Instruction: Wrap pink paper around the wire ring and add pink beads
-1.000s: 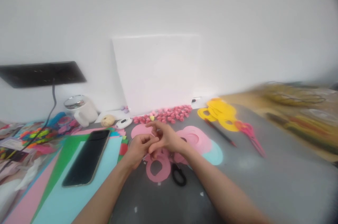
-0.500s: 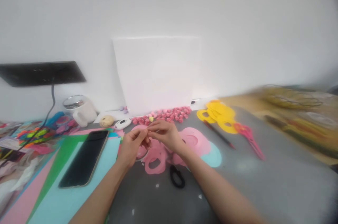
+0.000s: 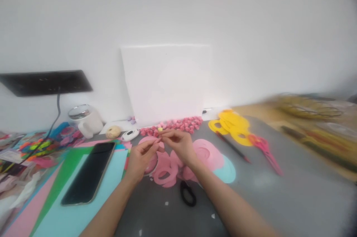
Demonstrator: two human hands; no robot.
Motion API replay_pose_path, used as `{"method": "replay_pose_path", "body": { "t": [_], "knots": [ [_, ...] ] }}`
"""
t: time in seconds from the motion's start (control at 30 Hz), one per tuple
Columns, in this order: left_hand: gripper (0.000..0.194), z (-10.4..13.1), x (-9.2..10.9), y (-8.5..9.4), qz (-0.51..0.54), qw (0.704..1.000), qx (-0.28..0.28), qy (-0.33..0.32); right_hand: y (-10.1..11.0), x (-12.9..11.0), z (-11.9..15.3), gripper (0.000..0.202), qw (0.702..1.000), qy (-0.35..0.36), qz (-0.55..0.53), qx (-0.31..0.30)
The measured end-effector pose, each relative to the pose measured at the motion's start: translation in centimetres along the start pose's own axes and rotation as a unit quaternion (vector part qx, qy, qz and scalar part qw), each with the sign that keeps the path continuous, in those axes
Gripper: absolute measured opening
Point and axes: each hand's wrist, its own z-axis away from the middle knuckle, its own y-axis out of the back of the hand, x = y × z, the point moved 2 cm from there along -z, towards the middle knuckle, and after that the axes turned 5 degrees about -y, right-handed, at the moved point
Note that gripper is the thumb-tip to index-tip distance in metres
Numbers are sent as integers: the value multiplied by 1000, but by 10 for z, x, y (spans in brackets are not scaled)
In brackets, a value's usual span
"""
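Observation:
My left hand (image 3: 140, 159) and my right hand (image 3: 180, 147) meet above the pink paper, fingertips pinched together. Between them is a small pink paper piece (image 3: 157, 140), mostly covered by the fingers; its exact shape is blurred. Underneath lie pink paper cutouts (image 3: 167, 181) with rings and curved shapes. Just behind the fingers, several small pink rolled paper roses (image 3: 189, 122) lie in a heap. Scissors with black handles (image 3: 188, 194) rest below my right wrist, their blades hidden under the paper.
A phone (image 3: 89, 173) lies on coloured sheets (image 3: 64, 218) at left, near a white mug (image 3: 90, 123). Yellow paper cutouts (image 3: 232, 123), a pencil (image 3: 234, 146) and pink scissors (image 3: 266, 151) lie at right. A white board (image 3: 167, 84) leans against the wall.
Both hands stay together, with small shifts of the fingers; my right fingers are a little more extended. The whole view has tilted slightly, so everything sits a bit lower.

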Motion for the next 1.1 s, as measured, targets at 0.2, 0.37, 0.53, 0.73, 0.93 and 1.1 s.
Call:
{"method": "replay_pose_path", "body": {
  "t": [0.2,0.37,0.53,0.73,0.93,1.1],
  "knots": [
    [23,0,6,-3,197,979,-7,51,6,4,-4,15,994,-97,-55,-2],
    [25,0,9,-4,202,979,-5,38,9,7,-6,29,992,-106,-67,-17],
    [23,-2,5,-4,114,993,22,17,10,13,-8,33,989,-127,-76,-7],
    [24,-4,-2,-1,69,997,29,25,12,15,-8,40,986,-148,-74,-14],
    [23,-2,0,-3,78,996,26,22,13,20,-8,38,986,-154,-69,-11],
    [24,-2,2,-4,82,997,11,8,12,22,-8,32,985,-152,-77,-29]
  ]
}}
